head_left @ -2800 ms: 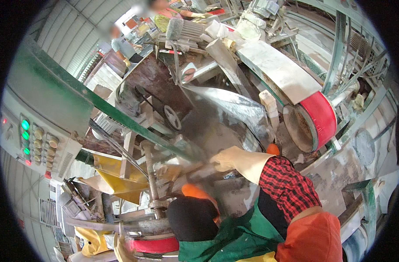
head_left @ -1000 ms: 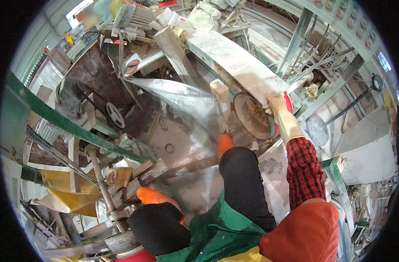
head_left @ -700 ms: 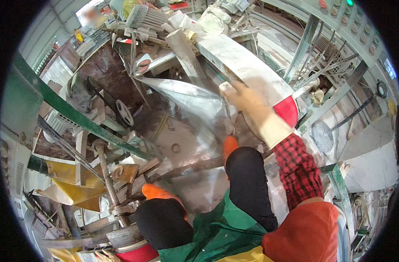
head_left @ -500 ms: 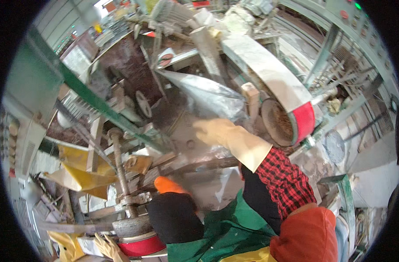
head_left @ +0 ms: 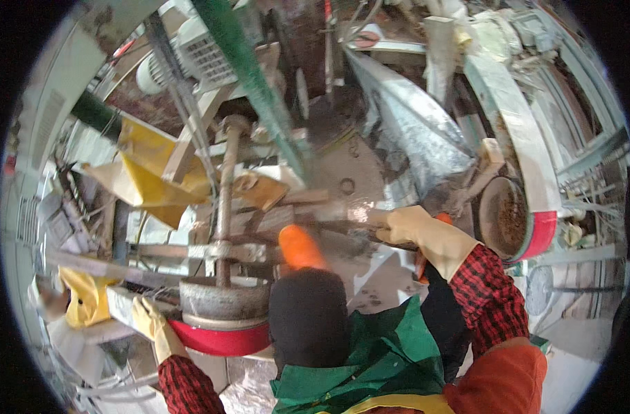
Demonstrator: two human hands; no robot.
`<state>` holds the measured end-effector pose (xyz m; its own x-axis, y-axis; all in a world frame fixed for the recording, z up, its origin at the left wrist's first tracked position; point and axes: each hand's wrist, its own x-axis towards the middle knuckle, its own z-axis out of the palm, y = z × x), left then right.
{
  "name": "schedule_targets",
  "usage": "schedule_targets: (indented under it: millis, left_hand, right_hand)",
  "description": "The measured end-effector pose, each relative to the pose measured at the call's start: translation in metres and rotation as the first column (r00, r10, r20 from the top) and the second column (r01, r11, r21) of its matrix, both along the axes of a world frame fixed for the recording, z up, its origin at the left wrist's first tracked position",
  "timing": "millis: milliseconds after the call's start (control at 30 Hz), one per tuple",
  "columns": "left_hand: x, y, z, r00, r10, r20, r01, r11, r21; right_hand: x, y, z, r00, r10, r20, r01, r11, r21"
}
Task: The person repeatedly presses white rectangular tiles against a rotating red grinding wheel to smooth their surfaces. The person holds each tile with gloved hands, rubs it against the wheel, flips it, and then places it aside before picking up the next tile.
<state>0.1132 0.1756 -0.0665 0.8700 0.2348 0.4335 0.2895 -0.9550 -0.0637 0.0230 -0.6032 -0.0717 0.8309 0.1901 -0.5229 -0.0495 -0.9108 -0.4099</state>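
My right hand (head_left: 415, 231), in a cream rubber glove, is over a brown bar (head_left: 336, 225) that crosses in front of my legs. Its fingers are bent and pressed together, and whatever lies under them is hidden. To the far left, my left hand (head_left: 151, 323), gloved alike, has its fingers stretched out at the edge of a white belt (head_left: 124, 308). Beside it stands a grey metal wheel (head_left: 225, 301) with a red band (head_left: 222, 339) around its lower side. Between my hands are my black-clad knee and an orange boot (head_left: 301, 247).
A second belted wheel (head_left: 503, 215), brown inside, stands right of my right hand under a long white belt (head_left: 508, 121). A grey metal sheet (head_left: 411, 117) leans ahead. A green post (head_left: 249, 79) slants down; yellow sheeting (head_left: 146, 169) hangs at left.
The view has swung, so the scene sits further right. My right hand's fingers, stretched out before, are now bent by the bar. My left hand has come into view at the white belt.
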Motion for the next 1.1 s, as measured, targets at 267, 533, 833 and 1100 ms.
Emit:
schedule_targets:
  millis: [267,533,833,1100]
  left_hand:
    - [-0.004,0.045,-0.024,0.995,-0.088,0.037,0.084,0.992,0.093]
    - [-0.003,-0.009,-0.01,0.994,0.104,-0.018,-0.102,0.992,0.071]
    - [-0.008,-0.036,0.001,0.987,0.143,-0.071,-0.142,0.99,0.016]
    - [-0.014,-0.041,0.01,0.98,0.154,-0.124,-0.157,0.988,-0.012]
  right_hand:
    - [0.011,0.014,-0.021,0.984,0.043,0.172,-0.048,0.998,0.028]
    - [-0.003,0.003,-0.007,0.996,0.011,0.086,-0.006,0.998,-0.06]
    - [-0.004,-0.005,-0.014,0.999,-0.01,-0.036,0.007,0.997,-0.081]
    - [-0.004,-0.003,0.0,0.998,-0.02,-0.058,0.015,0.997,-0.077]
